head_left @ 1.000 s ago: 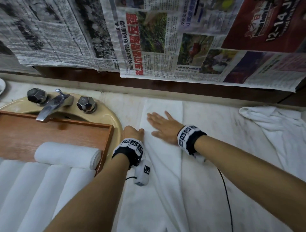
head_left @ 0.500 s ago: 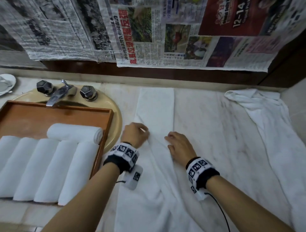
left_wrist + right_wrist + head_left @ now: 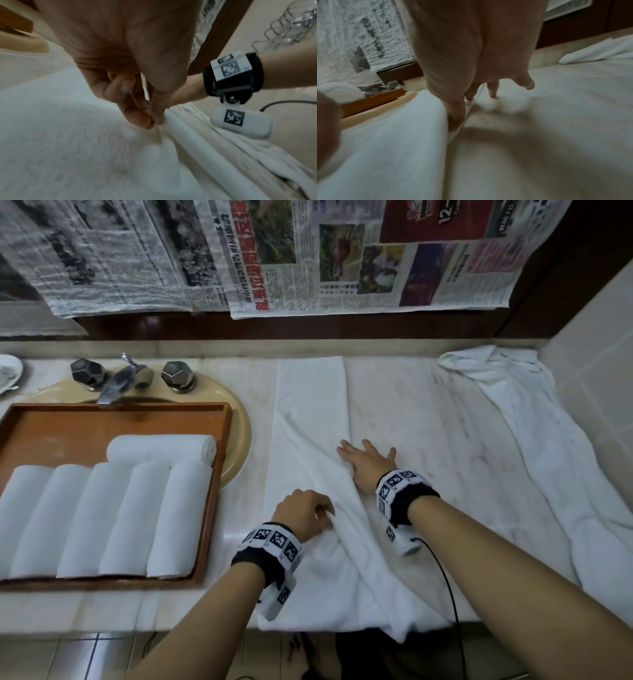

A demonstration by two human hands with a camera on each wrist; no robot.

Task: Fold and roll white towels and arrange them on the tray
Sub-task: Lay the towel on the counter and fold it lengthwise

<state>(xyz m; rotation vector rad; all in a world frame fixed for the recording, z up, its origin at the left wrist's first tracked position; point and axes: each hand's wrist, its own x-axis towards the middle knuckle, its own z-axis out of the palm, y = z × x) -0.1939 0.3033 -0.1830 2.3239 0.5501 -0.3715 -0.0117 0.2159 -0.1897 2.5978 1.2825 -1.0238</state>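
Note:
A long white towel, folded into a strip, runs from the back wall to the counter's front edge. My left hand sits on its near half, thumb and fingers pinching a raised fold. My right hand lies flat with straight fingers on the towel's right edge, fingertips touching the marble. The wooden tray at left holds several rolled white towels in a row, with one more roll lying across behind them.
A loose crumpled white towel spreads along the counter's right side by the tiled wall. The tray lies over a beige sink with a tap and two knobs. Newspapers cover the back wall. A black cable trails off the front edge.
My left hand has slid nearer along the towel and now pinches a fold. My right hand drew back from the far part and has gone from curled to flat at the right edge.

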